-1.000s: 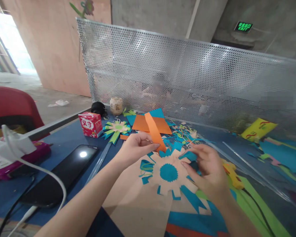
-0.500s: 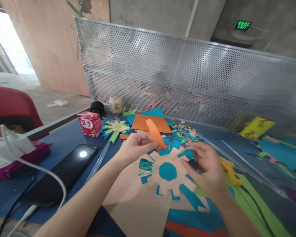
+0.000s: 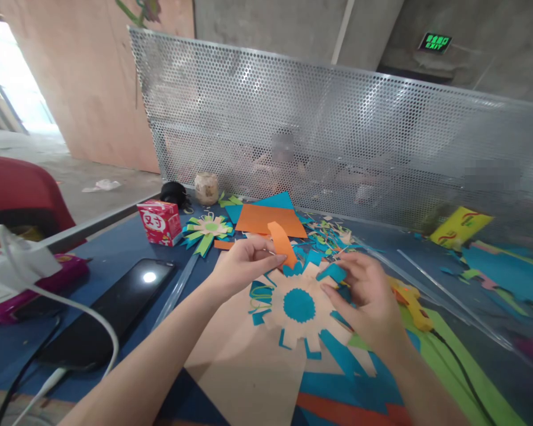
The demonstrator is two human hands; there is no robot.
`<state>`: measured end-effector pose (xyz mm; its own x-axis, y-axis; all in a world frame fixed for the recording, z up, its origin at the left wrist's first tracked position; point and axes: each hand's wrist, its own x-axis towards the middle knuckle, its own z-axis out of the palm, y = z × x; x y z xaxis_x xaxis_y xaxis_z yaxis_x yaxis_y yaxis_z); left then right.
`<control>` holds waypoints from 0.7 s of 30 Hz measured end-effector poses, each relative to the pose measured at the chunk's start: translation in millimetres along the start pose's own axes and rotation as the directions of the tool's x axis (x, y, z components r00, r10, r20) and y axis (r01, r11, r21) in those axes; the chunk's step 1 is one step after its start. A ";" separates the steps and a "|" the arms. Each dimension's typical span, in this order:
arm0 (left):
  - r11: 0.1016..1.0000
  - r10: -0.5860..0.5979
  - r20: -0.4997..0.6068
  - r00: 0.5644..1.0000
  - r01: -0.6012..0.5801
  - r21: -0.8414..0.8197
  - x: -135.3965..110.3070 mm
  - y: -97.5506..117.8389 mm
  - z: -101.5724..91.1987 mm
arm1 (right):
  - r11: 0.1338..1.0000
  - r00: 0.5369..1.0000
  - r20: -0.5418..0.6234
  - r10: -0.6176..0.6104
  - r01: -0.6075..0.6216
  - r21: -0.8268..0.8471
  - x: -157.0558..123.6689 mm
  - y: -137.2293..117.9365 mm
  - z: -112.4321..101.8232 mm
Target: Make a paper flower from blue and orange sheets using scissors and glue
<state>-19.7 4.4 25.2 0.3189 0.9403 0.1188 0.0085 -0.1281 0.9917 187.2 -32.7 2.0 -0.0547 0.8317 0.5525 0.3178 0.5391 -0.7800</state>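
My left hand [image 3: 244, 263] pinches an orange paper strip [image 3: 282, 244] against the upper edge of a paper flower, its free end bent upward. The flower [image 3: 299, 305] has a peach layer with square-cut petals, blue petals behind it, and a scalloped blue disc in its middle. At its right edge, my right hand [image 3: 366, 296] grips a folded petal between thumb and fingers. Thin green loops show on the flower's left side. Peach paper [image 3: 244, 361] lies under the flower, over blue and orange sheets.
Behind are an orange sheet [image 3: 270, 220], a finished-looking paper flower [image 3: 209, 228] and scattered paper scraps [image 3: 331, 236]. A yellow glue gun [image 3: 411, 305] lies at right, near clear sticks [image 3: 430, 278]. A phone [image 3: 111, 310], red box [image 3: 160, 222] and cables occupy the left. A perforated metal screen [image 3: 337, 130] stands behind.
The orange strip's free end has dipped a little and now looks more bent. The flower has shifted slightly left in view; both hands keep their grips.
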 end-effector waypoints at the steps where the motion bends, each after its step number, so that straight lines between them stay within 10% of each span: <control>1: 1.000 0.002 0.001 1.000 -0.002 0.004 0.1 -0.3 0.0 | 1.000 1.000 -0.003 0.002 -0.002 -0.005 0.0 -0.3 -0.1; 21: 0.987 0.137 0.095 0.986 -0.144 0.074 2.0 -4.9 2.3 | 1.000 1.000 0.011 0.029 -0.029 0.003 0.0 -2.6 0.6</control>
<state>-16.9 6.1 20.4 0.4054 0.8798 0.2481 0.0328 -0.2853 0.9579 185.8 -34.0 3.9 -0.0558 0.8482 0.5268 0.3166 0.5154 -0.7963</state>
